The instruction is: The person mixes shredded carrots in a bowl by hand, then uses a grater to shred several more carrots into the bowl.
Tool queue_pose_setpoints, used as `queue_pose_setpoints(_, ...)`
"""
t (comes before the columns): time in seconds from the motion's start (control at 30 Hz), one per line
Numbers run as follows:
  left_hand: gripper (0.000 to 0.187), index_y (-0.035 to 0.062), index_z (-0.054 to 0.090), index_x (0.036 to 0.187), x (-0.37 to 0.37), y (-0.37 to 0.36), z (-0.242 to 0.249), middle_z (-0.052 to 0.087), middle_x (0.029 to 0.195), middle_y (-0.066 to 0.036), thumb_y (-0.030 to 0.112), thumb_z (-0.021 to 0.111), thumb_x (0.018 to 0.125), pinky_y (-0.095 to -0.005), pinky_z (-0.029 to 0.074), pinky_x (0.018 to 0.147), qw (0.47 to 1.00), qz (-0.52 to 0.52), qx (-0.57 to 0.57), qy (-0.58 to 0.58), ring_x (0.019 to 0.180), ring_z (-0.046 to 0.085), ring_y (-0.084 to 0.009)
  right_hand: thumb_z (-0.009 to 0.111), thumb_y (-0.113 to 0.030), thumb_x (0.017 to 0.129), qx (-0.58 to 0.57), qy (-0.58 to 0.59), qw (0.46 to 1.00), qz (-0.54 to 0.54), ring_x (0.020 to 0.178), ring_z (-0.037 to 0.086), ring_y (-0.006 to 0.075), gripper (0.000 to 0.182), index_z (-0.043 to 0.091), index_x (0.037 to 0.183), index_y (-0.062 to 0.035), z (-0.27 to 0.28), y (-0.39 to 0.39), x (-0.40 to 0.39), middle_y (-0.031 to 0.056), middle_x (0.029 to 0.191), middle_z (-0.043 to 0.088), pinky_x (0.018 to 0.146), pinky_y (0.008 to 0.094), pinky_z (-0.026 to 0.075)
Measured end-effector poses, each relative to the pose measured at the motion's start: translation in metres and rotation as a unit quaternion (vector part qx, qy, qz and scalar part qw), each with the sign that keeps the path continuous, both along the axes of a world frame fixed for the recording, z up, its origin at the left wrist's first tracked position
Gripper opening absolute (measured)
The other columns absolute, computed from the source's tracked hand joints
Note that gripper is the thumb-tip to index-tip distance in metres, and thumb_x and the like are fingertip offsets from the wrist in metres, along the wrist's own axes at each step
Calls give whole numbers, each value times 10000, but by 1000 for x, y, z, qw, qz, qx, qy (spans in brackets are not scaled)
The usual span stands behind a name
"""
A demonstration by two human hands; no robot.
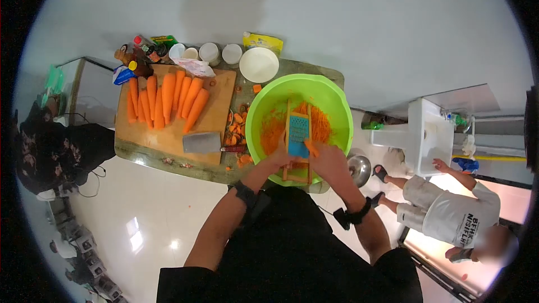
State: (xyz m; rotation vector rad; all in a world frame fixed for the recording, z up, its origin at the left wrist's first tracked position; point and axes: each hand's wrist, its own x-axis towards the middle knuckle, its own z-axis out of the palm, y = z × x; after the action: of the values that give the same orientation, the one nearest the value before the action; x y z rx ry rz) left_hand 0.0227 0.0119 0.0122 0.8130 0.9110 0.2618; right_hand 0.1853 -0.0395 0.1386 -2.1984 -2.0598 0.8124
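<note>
The grater [298,134] leans in my green bowl [337,106] at the worktop's [168,154] right end, over a heap of orange shreds. My left hand [279,159] grips its wooden frame; my right hand [328,160] is clenched on a carrot piece [311,147] against the blue blade. Whole carrots [165,98] and a cleaver [202,142] lie on the cutting board [168,134] to the left.
</note>
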Motion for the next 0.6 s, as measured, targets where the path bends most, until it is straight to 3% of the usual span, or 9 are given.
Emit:
queue_pose_setpoints(0.1,1064,166,-46,1517,11,4,-13,620,1127,-124,-16,706,786,-261,484,463,999,-31,-32,6,579,582,-137,608,-234,809,83,0,995,-61,748,655,416,406,647,1205,-157,-27,20,-1,225,799,659,697,506,539)
queue_pose_setpoints(0.13,1064,153,-27,1513,23,2,-53,619,1124,-122,-28,713,770,-260,483,461,978,18,191,-82,586,588,-139,613,-238,805,60,-22,994,-86,750,654,417,404,652,1199,-157,-30,36,0,226,795,656,697,505,540)
queue_pose_setpoints(0.17,1065,140,-8,1510,26,-4,-81,617,1121,-119,-40,721,755,-259,481,459,900,64,400,-160,594,593,-141,618,-242,802,34,-42,993,-109,751,653,418,403,656,1194,-157,-34,48,-2,228,791,653,697,503,540)
queue_pose_setpoints(0.2,1065,140,-8,1510,19,-11,-94,617,1121,-119,-40,721,755,-259,481,459,903,63,396,-154,594,593,-141,618,-242,802,28,-36,993,-109,751,653,418,403,656,1194,-157,-48,57,3,228,791,653,697,503,540)
queue_pose_setpoints(0.27,939,85,357,1395,11,-14,-105,552,1295,-69,114,891,623,-397,470,1009,982,56,159,-86,1166,559,-187,618,-252,808,71,-10,992,-100,765,655,414,417,640,1215,-164,-79,69,21,211,803,659,704,497,542)
queue_pose_setpoints(0.3,939,85,357,1395,10,-12,-97,552,1295,-69,114,891,623,-397,470,1009,982,52,159,-85,1166,559,-187,618,-252,808,71,-9,992,-104,765,655,414,417,640,1215,-164,-68,68,18,211,803,659,704,497,542)
queue_pose_setpoints(0.4,1042,98,252,1441,13,-13,-52,550,1293,-75,116,895,621,-402,470,1001,993,53,93,-44,1145,571,-193,603,-230,818,14,-3,1000,-17,778,656,407,429,613,1241,-163,-22,58,14,204,843,664,702,493,539)
queue_pose_setpoints(0.47,1118,201,-73,1517,7,-10,-33,615,1085,-112,-18,725,765,-263,474,442,996,2,86,3,613,595,-141,581,-202,837,45,36,998,18,797,653,396,444,585,1280,-183,-22,32,4,200,878,664,703,497,532)
queue_pose_setpoints(0.6,1126,205,-118,1514,7,-6,-1,615,1074,-110,7,720,788,-263,455,427,999,10,31,19,575,575,-134,558,-173,851,-10,16,1000,-20,794,646,396,484,536,1333,-204,17,-9,-13,195,888,660,699,507,526)
